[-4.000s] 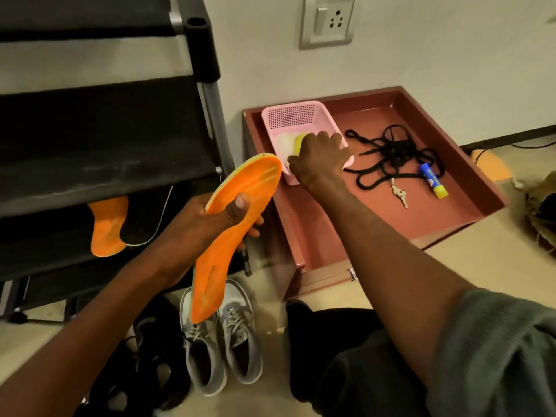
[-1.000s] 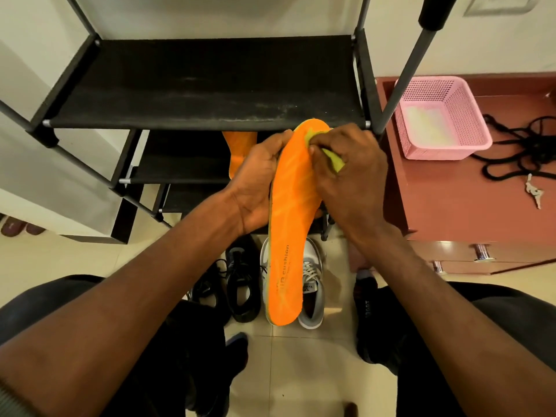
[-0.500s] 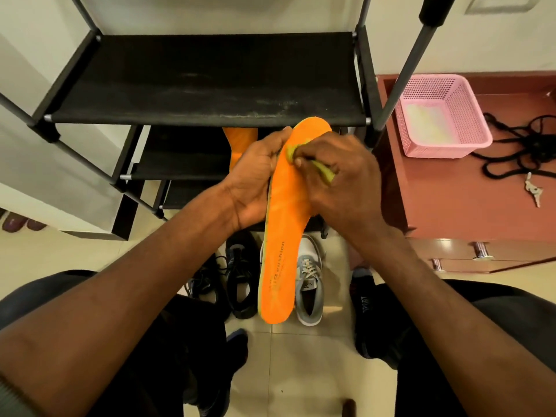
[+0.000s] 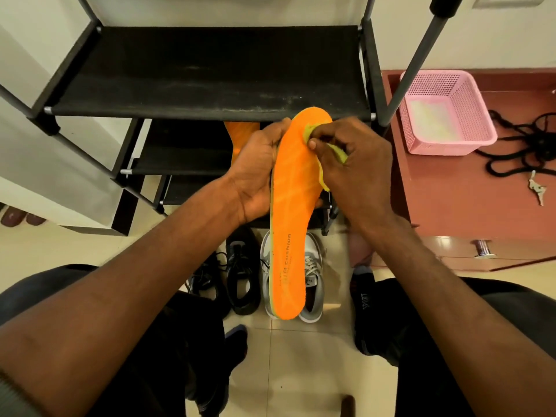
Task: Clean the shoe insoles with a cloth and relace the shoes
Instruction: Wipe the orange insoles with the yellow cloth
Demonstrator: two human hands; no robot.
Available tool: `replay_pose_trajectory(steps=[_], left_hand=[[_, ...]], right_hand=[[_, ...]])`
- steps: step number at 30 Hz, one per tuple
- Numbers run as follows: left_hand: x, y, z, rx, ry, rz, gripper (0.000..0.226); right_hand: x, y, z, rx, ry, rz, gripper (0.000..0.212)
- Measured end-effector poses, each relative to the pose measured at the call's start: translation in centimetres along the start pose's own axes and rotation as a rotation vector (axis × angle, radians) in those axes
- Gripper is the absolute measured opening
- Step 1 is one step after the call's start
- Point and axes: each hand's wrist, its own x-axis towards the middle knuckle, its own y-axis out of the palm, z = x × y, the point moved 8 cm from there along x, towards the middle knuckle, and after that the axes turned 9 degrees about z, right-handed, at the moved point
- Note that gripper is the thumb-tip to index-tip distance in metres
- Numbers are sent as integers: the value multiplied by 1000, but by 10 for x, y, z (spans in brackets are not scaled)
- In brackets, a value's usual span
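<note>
An orange insole [image 4: 293,212] stands upright in front of me, toe end up, with dark lettering near its heel. My left hand [image 4: 258,173] grips its left edge from behind. My right hand [image 4: 352,170] pinches a yellow-green cloth [image 4: 337,150] against the upper part of the insole. A second orange insole [image 4: 239,136] leans on a lower rack shelf behind my left hand. Grey laced shoes [image 4: 310,278] and black shoes [image 4: 239,275] sit on the floor below. Loose black laces [image 4: 523,145] lie on the red-brown cabinet top.
A black shoe rack [image 4: 210,76] stands straight ahead, its post [image 4: 412,64] close to my right hand. On the red-brown cabinet [image 4: 451,188] to the right are a pink basket [image 4: 445,115] and keys [image 4: 537,188]. My knees frame the tiled floor.
Four seconds ago my right hand was in the pink basket taking the cloth. Since then it has brought the cloth to the insole and rubbed it back and forth near the toe end.
</note>
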Motion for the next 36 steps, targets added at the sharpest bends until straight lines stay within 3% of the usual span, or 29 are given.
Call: replay_pose_trajectory(steps=[3, 6, 9, 11, 15, 17, 19, 22, 26, 31, 36], left_hand=[[1, 2, 1, 34, -26, -1, 52], [0, -2, -5, 31, -24, -7, 56], [-1, -1, -9, 21, -26, 6, 56], [1, -3, -7, 40, -30, -16, 57], [3, -16, -10, 37, 46, -144, 52], [2, -17, -14, 24, 104, -163, 46], [3, -16, -21, 60, 180, -144, 36], [4, -14, -27, 148, 234, -140, 34], [6, 0, -21, 200, 177, 11, 60], [2, -1, -27, 407, 286, -83, 36], [1, -1, -28, 448, 297, -129, 24]], right_hand=[[1, -4, -9, 84, 74, -43, 22], [1, 2, 0, 110, 35, 2, 26], [3, 6, 1, 101, 15, 46, 21], [3, 5, -5, 162, 98, 36, 12], [1, 12, -38, 762, 484, 1, 11], [-1, 18, -44, 1055, 583, 35, 18], [-3, 23, -40, 1187, 610, 110, 26], [-3, 28, -32, 1203, 588, 177, 35], [-1, 20, -29, 1105, 544, 96, 25], [0, 8, -28, 841, 483, 40, 10], [-5, 1, -39, 841, 537, -25, 9]])
